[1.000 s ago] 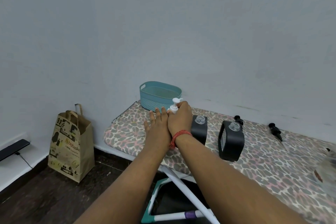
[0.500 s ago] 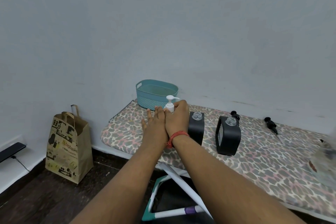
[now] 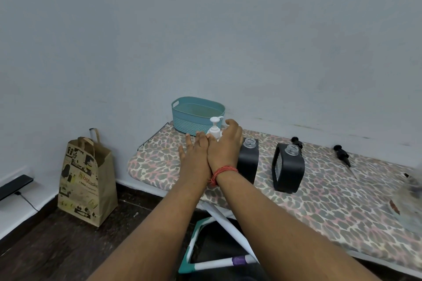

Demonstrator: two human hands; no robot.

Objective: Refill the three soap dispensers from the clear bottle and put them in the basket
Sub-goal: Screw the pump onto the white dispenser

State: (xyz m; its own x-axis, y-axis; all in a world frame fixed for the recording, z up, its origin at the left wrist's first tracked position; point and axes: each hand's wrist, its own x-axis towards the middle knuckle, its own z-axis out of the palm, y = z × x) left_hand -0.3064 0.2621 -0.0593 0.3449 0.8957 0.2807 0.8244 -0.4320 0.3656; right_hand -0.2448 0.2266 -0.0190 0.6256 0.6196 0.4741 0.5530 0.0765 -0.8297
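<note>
A white pump dispenser (image 3: pixel 214 127) stands in front of the teal basket (image 3: pixel 182 121) at the far left of the board. Only its pump head and collar show; my hands hide its body. My right hand (image 3: pixel 226 147), with a red thread at the wrist, curls around the dispenser from the right. My left hand (image 3: pixel 195 155) lies flat with straight fingers against the dispenser's left side. Two black dispensers (image 3: pixel 249 162) (image 3: pixel 288 170) stand to the right with open necks. The clear bottle (image 3: pixel 408 198) is a blur at the right edge.
Two black pump heads (image 3: pixel 296 142) (image 3: pixel 341 155) lie on the leopard-print board (image 3: pixel 331 203) near the wall. A brown paper bag (image 3: pixel 85 178) stands on the dark floor at the left. Below the board's front edge are its white legs and a teal frame (image 3: pixel 189 248).
My right hand has slipped down and to the right off the white pump head, which now shows fully. My left hand stays flat beside it. The view has shifted slightly.
</note>
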